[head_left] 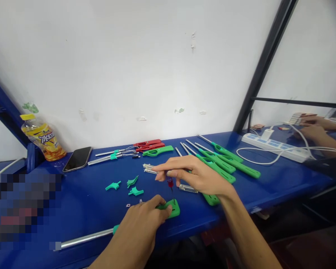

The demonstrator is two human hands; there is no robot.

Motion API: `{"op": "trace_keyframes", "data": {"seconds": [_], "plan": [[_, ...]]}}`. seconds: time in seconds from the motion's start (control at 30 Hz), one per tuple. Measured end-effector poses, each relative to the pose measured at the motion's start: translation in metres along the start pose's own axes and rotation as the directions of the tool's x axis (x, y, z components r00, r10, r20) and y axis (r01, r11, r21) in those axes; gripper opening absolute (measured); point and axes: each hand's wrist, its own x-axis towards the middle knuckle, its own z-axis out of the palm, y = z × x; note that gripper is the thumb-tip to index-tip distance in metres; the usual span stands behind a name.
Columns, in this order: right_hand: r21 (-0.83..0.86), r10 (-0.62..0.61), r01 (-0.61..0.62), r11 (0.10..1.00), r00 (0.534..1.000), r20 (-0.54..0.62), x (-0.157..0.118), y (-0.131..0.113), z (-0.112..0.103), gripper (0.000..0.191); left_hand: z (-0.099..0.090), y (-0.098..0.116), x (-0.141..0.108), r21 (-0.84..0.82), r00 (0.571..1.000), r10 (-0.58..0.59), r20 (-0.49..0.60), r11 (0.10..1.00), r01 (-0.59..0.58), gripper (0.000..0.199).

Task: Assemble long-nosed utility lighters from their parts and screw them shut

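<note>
My left hand [147, 218] is closed around a green long-nosed lighter [176, 213], pressing it on the blue table. Its metal tube [86, 239] points to the left and its handle end to the right. In my right hand [190, 173] is a small screwdriver with a dark red handle [170, 183]. The screwdriver stands nearly upright, its tip at the lighter's handle end. Clear plastic tanks [189, 188] lie beside and behind my right hand. Left of it are teal triggers [136, 191] and tiny light-coloured parts [128, 205].
Several green lighters [224, 160] lie to the right. Red handle shells [148, 144] and metal tubes with wires [106, 158] lie near the wall. A phone [77, 158] and a drink bottle [43, 138] stand left. A power strip [277, 147] and another person's hands [313, 130] are right.
</note>
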Motion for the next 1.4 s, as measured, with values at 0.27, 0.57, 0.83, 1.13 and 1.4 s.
{"op": "trace_keyframes", "data": {"seconds": [0.27, 0.57, 0.83, 1.13, 1.4], "plan": [[-0.316, -0.002, -0.015, 0.949, 0.999, -0.053, -0.012, -0.023, -0.005, 0.026, 0.003, -0.002, -0.001, -0.046, 0.996, 0.029, -0.081, 0.998, -0.033, 0.049], [-0.553, -0.028, -0.087, 0.829, 0.980, -0.196, -0.013, -0.024, -0.005, 0.021, 0.000, -0.001, 0.000, -0.100, 1.000, 0.013, -0.013, 0.995, -0.014, 0.048], [-0.251, 0.161, -0.206, 0.946, 0.968, -0.191, -0.011, -0.023, -0.003, 0.022, -0.002, -0.002, 0.000, -0.215, 0.999, -0.004, -0.048, 0.977, -0.006, 0.042], [0.182, 0.313, -0.333, 0.925, 0.941, 0.128, -0.016, -0.024, -0.018, 0.048, 0.000, -0.004, -0.001, -0.242, 0.998, -0.002, -0.061, 0.970, -0.013, 0.042], [0.127, 0.451, -0.438, 0.890, 0.887, -0.099, -0.017, -0.031, -0.009, 0.037, 0.002, -0.006, -0.001, -0.245, 0.994, 0.020, -0.106, 0.968, -0.046, 0.042]]}}
